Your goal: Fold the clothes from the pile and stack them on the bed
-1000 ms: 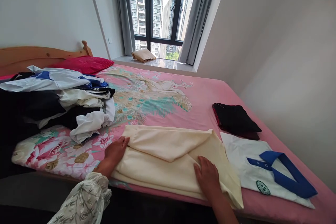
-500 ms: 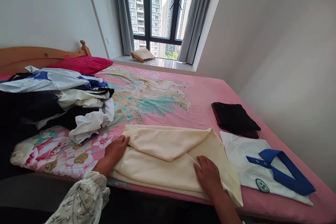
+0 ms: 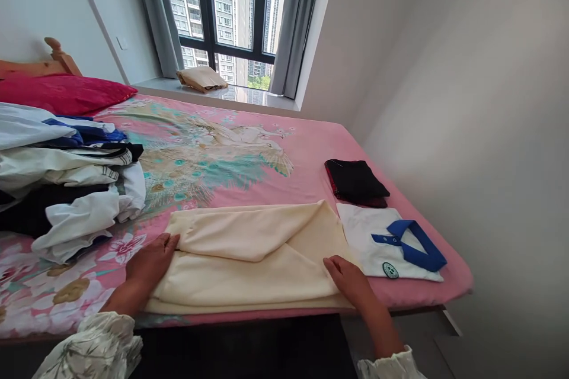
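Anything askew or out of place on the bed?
Cream garment under left hand and right hand has a slanted top flap, not squared. Loose clothes heap sprawls at the left, unlike the folded black garment and white polo at the right.

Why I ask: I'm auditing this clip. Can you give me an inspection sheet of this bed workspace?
Surface: bed with pink flowered sheet.
Job's things: cream cloth, partly folded, at front edge.
Clutter: clothes heap left; black folded garment and white shirt right; red pillow.
Hands: left hand touches cloth's left edge; right hand flat on its right corner.
Cables: nothing seen.
Surroundings: window, grey curtains, tan bundle on sill, white walls.
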`<state>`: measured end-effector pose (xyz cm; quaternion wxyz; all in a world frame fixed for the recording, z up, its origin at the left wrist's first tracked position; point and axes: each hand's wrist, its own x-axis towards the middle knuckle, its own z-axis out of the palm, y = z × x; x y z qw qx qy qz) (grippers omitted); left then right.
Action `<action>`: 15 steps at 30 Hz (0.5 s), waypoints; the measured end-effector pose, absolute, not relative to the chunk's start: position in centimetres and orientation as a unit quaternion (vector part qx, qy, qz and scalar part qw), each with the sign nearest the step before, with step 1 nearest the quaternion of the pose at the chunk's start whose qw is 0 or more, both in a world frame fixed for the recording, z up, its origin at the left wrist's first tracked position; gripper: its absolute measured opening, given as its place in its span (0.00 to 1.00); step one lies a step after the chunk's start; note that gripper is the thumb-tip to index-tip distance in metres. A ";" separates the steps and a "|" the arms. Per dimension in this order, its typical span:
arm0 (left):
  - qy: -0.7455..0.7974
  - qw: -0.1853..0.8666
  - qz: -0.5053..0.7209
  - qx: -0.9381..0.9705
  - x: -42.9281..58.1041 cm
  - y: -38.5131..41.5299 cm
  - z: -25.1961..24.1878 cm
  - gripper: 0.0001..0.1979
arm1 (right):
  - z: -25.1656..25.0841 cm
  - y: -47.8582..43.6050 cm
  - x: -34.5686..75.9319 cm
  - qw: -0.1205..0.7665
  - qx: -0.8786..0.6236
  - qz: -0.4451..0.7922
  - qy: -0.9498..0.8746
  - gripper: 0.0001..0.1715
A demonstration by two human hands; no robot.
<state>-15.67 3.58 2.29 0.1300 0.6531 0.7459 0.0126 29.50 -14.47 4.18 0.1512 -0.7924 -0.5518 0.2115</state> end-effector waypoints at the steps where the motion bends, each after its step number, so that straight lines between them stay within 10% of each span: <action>1: 0.748 0.124 0.014 0.652 -15.7 3.7 2.2 0.30 | 4.2 -14.9 29.9 0.158 -0.785 0.235 -0.551 0.25; 15: 0.737 0.140 0.110 0.652 -16.0 2.3 3.3 0.22 | 0.6 -16.6 30.9 0.153 -0.791 0.277 -0.524 0.22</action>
